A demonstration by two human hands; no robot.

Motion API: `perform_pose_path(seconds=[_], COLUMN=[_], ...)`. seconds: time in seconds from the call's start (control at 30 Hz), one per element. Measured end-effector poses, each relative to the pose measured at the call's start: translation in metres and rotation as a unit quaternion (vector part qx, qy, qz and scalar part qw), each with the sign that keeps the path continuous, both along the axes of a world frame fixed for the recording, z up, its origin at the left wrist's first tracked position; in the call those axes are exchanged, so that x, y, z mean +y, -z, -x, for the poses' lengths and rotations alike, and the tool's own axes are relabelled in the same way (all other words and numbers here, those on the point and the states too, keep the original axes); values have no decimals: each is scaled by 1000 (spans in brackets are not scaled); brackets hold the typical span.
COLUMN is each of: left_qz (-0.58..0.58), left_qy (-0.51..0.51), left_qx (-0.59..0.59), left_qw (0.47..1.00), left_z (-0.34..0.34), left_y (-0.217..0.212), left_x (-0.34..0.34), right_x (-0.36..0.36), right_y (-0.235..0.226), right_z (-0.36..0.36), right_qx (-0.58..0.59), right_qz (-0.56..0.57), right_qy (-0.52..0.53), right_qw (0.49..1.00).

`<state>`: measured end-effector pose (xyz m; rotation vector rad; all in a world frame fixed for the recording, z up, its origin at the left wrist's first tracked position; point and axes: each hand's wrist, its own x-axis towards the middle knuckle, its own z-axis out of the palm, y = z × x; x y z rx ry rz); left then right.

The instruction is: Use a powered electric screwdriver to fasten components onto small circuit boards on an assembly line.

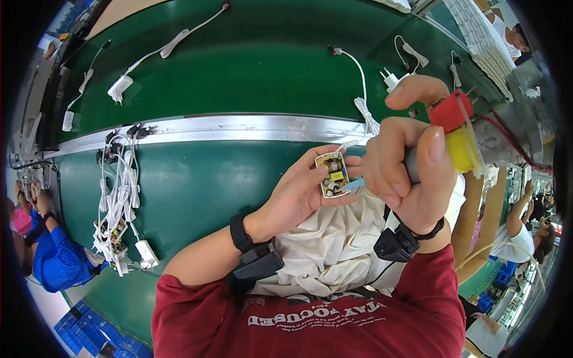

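Observation:
My left hand (290,200) holds an opened white charger case (334,176) with its circuit board facing up, a yellow-wrapped part in its middle. A white cord leads from the case's top end toward a bundled cable (365,114). My right hand (412,170) is wrapped round a handheld dispensing tool (462,156) with yellow tape, a red switch block and wires. Its light-blue tapered tip (354,184) points at the lower right of the board; whether it touches cannot be seen. The right index finger is raised near the red block.
A metal rail (239,126) crosses the green bench. Beyond it lie white chargers (120,88) with bundled cords. A heap of corded chargers (121,191) sits at left, white cloth (328,247) below my hands, a cardboard box (474,209) at right. Other people work on both sides.

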<state>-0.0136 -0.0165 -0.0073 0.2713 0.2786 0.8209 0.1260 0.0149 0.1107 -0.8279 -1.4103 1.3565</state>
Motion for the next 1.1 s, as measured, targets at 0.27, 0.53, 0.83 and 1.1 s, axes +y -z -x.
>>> perform_pose_path(seconds=[0.27,0.53,0.83,1.1], left_qz=[-182,-647,-602,-360], left_qy=[-65,-196,-248,-114], left_qx=[121,638,730,924], left_qw=[974,369,207,59], left_z=[-9,-52,74,278], left_y=[-58,-49,-69,-63], left_x=[71,120,120,121], right_x=[-17,-33,-31,-39], right_y=[-32,-38,-48,-55], right_z=[-3,10,-4,-2], right_qx=[40,65,58,88], right_qz=[46,52,63,87], right_qy=[5,2,5,-15], right_qw=[998,997,996,992])
